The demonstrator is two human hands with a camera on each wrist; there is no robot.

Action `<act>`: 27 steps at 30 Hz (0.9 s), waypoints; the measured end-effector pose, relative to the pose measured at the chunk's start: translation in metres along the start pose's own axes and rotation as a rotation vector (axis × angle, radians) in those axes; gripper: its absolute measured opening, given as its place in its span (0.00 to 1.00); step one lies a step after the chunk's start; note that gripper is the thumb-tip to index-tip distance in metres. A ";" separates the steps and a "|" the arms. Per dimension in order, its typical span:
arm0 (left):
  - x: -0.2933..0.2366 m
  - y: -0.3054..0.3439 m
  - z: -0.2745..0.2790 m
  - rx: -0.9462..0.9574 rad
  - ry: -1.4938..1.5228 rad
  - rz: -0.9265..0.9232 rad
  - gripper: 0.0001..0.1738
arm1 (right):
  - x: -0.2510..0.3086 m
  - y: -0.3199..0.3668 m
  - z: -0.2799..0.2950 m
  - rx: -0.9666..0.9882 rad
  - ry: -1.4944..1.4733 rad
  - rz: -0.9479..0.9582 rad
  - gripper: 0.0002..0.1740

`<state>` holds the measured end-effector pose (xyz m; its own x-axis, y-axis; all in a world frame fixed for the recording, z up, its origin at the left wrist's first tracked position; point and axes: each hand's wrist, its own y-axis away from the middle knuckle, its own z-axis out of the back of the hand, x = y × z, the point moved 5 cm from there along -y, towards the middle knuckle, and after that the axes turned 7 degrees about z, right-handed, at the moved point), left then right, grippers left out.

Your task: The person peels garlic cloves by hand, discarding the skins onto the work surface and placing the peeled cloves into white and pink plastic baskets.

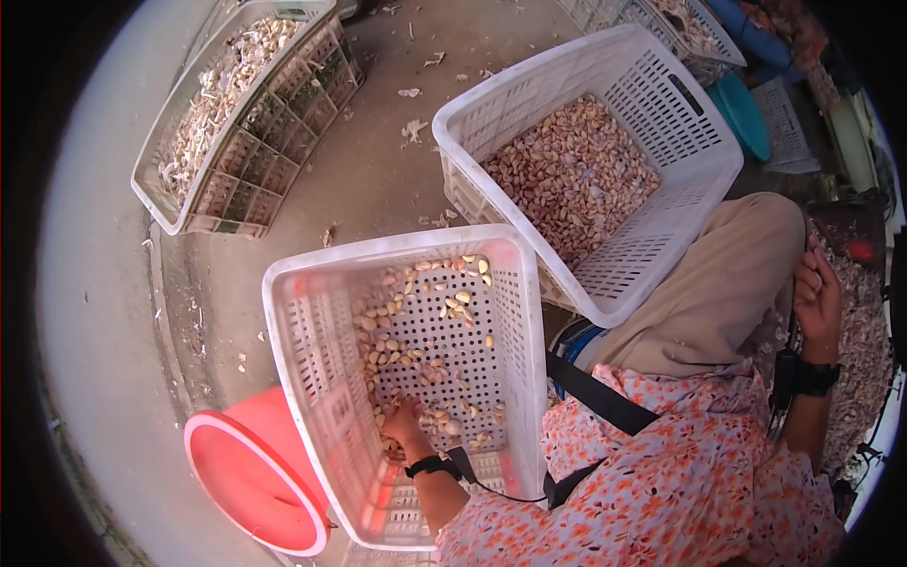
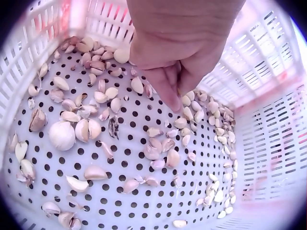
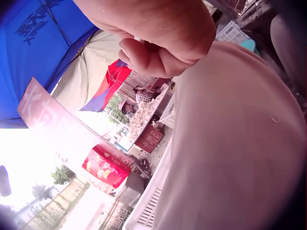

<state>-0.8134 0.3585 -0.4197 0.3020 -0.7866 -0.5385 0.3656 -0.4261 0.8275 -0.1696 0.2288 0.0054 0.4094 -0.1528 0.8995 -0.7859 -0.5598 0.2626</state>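
My left hand (image 1: 403,422) reaches down into the near white crate (image 1: 283,321), its fingers among loose garlic cloves. In the left wrist view the hand (image 2: 180,52) points downward, fingers close together near the cloves (image 2: 189,112) along the crate wall; I cannot tell whether a clove is between them. A whole garlic bulb (image 2: 62,135) lies on the perforated floor among scattered cloves and bits of skin. My right hand (image 1: 818,293) is beside the raised knee, away from the crates. In the right wrist view this hand (image 3: 158,43) has loosely curled fingers over the trouser leg (image 3: 230,143).
A second white crate (image 1: 652,255) holds many cloves (image 1: 576,170). Another crate (image 1: 170,222) at the far left is filled with garlic pieces (image 1: 227,94). A red bucket (image 1: 255,472) lies tipped beside the near crate. A teal basin (image 1: 740,115) stands behind the knee.
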 end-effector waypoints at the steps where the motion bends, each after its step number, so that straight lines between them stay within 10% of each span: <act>1: -0.002 0.004 -0.007 0.050 -0.022 0.024 0.10 | -0.001 -0.001 0.002 0.012 -0.011 -0.010 0.15; 11: -0.113 0.099 -0.134 0.409 -0.002 -0.101 0.06 | -0.003 -0.006 0.025 -0.072 -0.014 -0.052 0.15; 19: -0.230 0.229 -0.210 0.814 0.257 -0.544 0.24 | -0.008 -0.014 0.007 -0.135 -0.018 -0.039 0.14; 25: -0.137 0.006 -0.165 0.237 -0.121 -0.349 0.20 | -0.011 -0.019 0.011 -0.202 0.038 -0.050 0.14; 27: -0.129 -0.027 -0.158 0.009 -0.768 -0.481 0.16 | -0.011 -0.023 0.008 -0.181 0.056 -0.058 0.14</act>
<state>-0.7236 0.5423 -0.3976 -0.5534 -0.6027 -0.5749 0.2928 -0.7869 0.5431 -0.1526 0.2366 -0.0136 0.4345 -0.0763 0.8974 -0.8342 -0.4099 0.3690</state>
